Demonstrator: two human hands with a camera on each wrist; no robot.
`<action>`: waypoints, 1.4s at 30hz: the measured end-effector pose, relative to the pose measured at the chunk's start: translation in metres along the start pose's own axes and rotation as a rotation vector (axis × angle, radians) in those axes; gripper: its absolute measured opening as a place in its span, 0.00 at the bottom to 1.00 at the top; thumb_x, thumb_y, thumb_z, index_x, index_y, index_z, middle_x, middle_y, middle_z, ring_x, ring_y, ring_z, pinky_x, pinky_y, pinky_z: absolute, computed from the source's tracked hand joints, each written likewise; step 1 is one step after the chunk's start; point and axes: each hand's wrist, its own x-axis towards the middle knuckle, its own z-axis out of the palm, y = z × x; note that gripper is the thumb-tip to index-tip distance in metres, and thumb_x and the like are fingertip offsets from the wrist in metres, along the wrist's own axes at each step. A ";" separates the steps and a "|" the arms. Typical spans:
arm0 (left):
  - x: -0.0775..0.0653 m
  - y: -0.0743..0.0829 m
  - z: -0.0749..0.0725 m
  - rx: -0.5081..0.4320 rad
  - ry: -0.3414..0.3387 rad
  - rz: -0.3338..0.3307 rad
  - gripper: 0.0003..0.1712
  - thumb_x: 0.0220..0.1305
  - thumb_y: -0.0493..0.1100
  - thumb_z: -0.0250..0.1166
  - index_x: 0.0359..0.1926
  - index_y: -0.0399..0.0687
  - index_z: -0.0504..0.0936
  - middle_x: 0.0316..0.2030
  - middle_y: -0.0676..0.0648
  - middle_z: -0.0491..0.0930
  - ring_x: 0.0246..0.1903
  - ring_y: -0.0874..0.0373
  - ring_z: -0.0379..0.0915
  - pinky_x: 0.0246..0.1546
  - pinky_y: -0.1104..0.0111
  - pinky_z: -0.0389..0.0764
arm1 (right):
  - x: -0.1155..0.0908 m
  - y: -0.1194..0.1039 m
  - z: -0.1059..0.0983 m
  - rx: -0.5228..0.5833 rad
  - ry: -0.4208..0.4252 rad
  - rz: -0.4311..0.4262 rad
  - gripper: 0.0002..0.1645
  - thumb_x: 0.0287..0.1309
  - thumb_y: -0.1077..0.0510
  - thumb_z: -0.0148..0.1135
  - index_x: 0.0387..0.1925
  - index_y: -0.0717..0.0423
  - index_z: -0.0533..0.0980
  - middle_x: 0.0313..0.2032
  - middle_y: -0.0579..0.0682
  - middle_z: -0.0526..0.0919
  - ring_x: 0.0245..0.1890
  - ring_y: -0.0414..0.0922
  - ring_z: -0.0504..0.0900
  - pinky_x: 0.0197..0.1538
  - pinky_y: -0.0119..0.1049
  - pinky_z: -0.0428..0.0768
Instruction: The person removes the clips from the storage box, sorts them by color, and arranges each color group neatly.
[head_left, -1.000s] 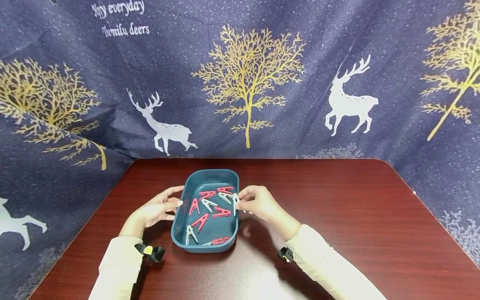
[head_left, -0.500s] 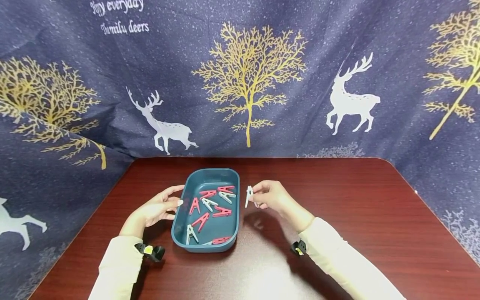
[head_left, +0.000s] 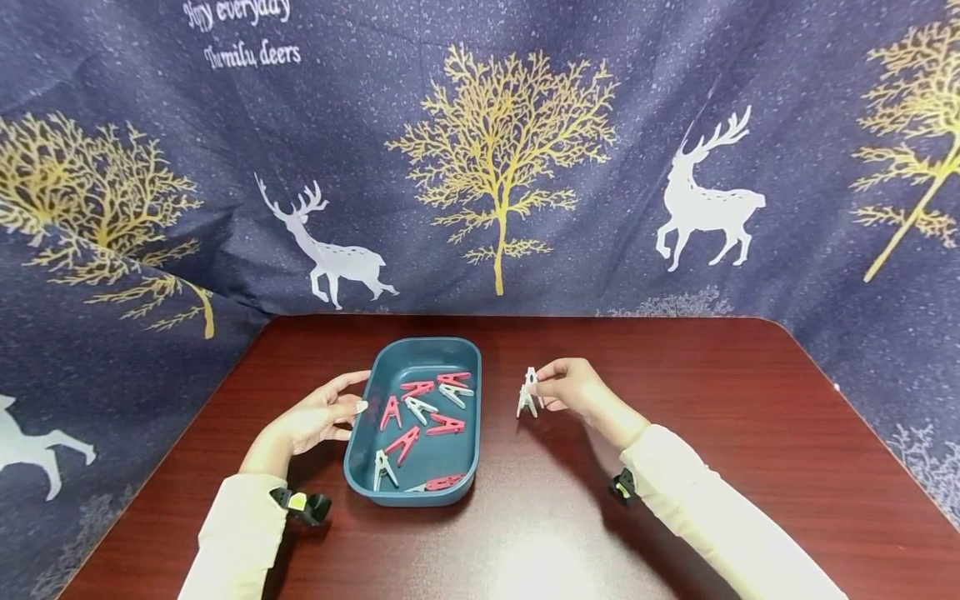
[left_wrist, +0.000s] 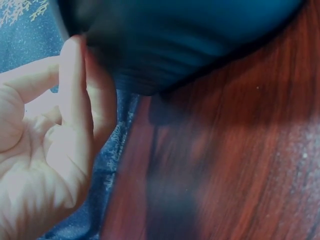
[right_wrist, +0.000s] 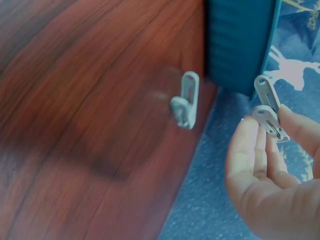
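carried farther to your right since the frame half a second earlier, the white clip [right_wrist: 270,112] ended up well apart from the tub [head_left: 408,500], which showed no clear shift. you had that clip pinched between thumb and fingertips of your right hand [head_left: 573,387], seemingly just above the table [head_left: 675,392]. a second white clip [right_wrist: 185,109] rested on the wood near it; the right wrist view showed a gap between the two, though whether the lower one stood on edge was hard to tell.

carrying the clip clear of the tub, which looked like the step in hand, called for a light pinch: too hard a squeeze could have spread the clip or sent it springing away. a low, slow approach, with your knuckles clear of the resting clip, would have lessened the risk of knocking it.

your left hand [head_left: 315,417] lay against the tub's left side, its fingers fairly straight and not wrapped round anything. that light touch probably steadied the tub well enough. red clips [head_left: 411,435] and more white ones lay scattered inside it.
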 end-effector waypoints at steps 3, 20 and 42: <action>0.000 -0.001 0.000 0.001 0.004 -0.008 0.39 0.68 0.37 0.56 0.73 0.43 0.45 0.43 0.49 0.81 0.37 0.57 0.82 0.41 0.61 0.82 | 0.003 0.004 -0.003 -0.012 0.002 0.018 0.13 0.53 0.66 0.65 0.39 0.73 0.76 0.29 0.57 0.85 0.23 0.39 0.81 0.34 0.39 0.84; -0.004 -0.001 0.000 -0.020 0.005 -0.002 0.38 0.69 0.37 0.55 0.73 0.43 0.45 0.42 0.51 0.83 0.37 0.58 0.82 0.40 0.62 0.83 | 0.017 0.024 -0.015 -0.089 -0.012 0.119 0.11 0.54 0.69 0.58 0.39 0.74 0.75 0.32 0.63 0.85 0.19 0.36 0.78 0.30 0.34 0.83; 0.002 -0.006 -0.001 -0.029 -0.011 0.005 0.38 0.69 0.37 0.55 0.73 0.45 0.45 0.43 0.51 0.83 0.39 0.57 0.82 0.41 0.62 0.82 | 0.023 0.039 -0.015 -0.120 -0.022 0.181 0.07 0.50 0.70 0.59 0.33 0.72 0.76 0.19 0.48 0.78 0.17 0.37 0.76 0.25 0.33 0.82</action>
